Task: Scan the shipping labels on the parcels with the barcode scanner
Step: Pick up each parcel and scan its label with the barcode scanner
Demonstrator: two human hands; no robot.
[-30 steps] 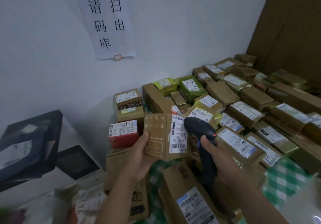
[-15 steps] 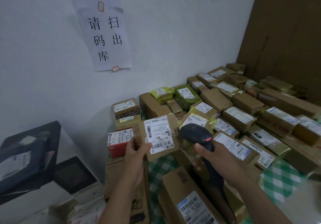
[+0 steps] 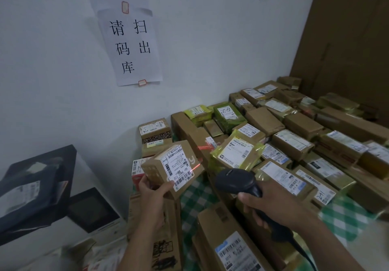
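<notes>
Head view, nearest first: a brown parcel (image 3: 227,239) with a blue-topped label lies at the bottom edge on the table (image 3: 341,216), which is covered with a green checked cloth. Just left of it, under my left forearm, stands a carton with black print (image 3: 164,243).

My right grip (image 3: 271,205), a bare hand, is wrapped around the handle of the black barcode scanner (image 3: 233,180). The scanner's head points up and left.

My left grip (image 3: 154,190), also bare, holds 1 small brown parcel (image 3: 187,173) clear of the table, tilted, fingers under it and the thumb pressed on its near corner. Its white shipping label (image 3: 179,164) faces me. A red scan line (image 3: 194,168) falls across the label's lower right end and onto the cardboard beside it. I cannot tell whether it covers the whole barcode.

Just behind the held parcel sits a red box (image 3: 136,170). A yellow-green bagged parcel (image 3: 237,153) lies to its right, label up. At far left are a black box (image 3: 35,186) and a white device with a dark screen (image 3: 92,209).

Further back, rows of brown and green parcels (image 3: 294,142), most with labels up, fill the table to the wall. A paper sign (image 3: 130,43) with Chinese characters hangs on the white wall, and a brown board (image 3: 347,39) stands at far right.
</notes>
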